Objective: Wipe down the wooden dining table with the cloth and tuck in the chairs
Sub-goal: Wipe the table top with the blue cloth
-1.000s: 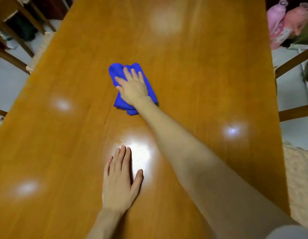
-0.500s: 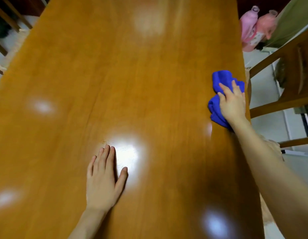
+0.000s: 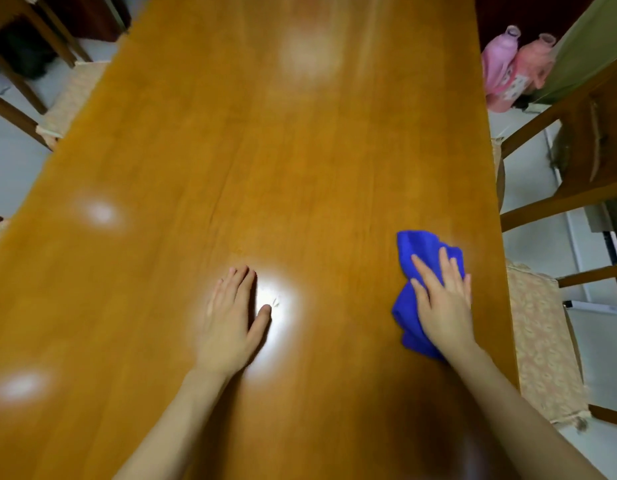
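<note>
A long glossy wooden dining table (image 3: 265, 161) fills the view, with ceiling lights mirrored on it. A crumpled blue cloth (image 3: 409, 254) lies near the table's right edge, and my right hand (image 3: 442, 299) presses flat on top of it with fingers spread. My left hand (image 3: 231, 320) rests flat and empty on the bare wood near the middle, beside a bright glare patch. A wooden chair (image 3: 584, 174) stands at the right side, pulled out from the table. A cushioned chair seat (image 3: 542, 341) shows at the near right edge.
Another chair with a woven seat (image 3: 71, 95) stands at the far left, partly under the table. Two pink bottles (image 3: 514, 67) sit on the floor at the far right. Pale floor (image 3: 13, 161) shows on both sides.
My right hand swept the cloth from the table's middle to the right edge, then pulled it back toward me along that edge. My left hand stayed planted.
</note>
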